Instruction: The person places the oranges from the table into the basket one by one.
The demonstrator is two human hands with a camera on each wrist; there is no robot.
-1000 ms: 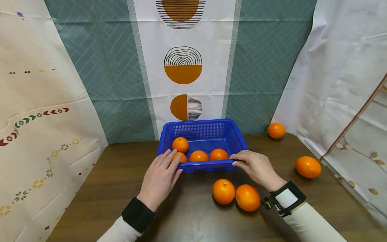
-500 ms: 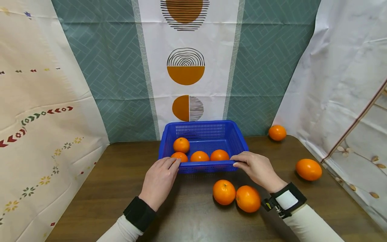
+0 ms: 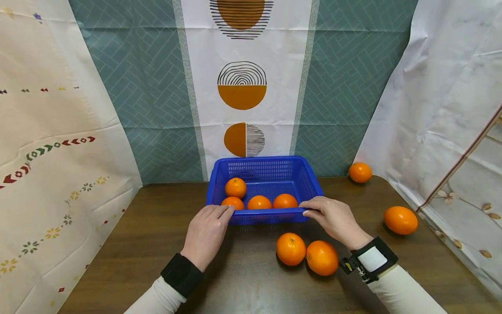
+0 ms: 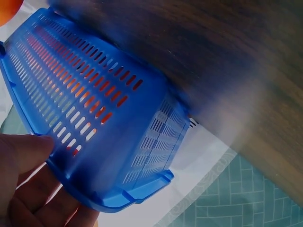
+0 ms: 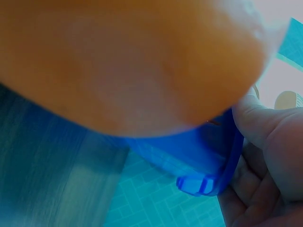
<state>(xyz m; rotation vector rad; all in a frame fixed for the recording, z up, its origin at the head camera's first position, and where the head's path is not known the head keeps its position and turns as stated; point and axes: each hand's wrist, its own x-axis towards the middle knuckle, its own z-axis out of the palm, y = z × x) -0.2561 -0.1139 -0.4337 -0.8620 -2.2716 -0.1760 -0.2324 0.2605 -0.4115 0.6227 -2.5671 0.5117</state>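
Head view: basket (image 3: 266,213) lengthwise left-to-right.

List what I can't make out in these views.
- Head view: the bottoms of the three front oranges, hidden by the near wall of the basket.
- Left wrist view: fingertips of the left hand, behind the basket's rim; whether they touch fruit is unclear.
- Left wrist view: most of a corner orange, cut off by the picture's edge.
- Right wrist view: most of the basket, blocked by a close, blurred orange.
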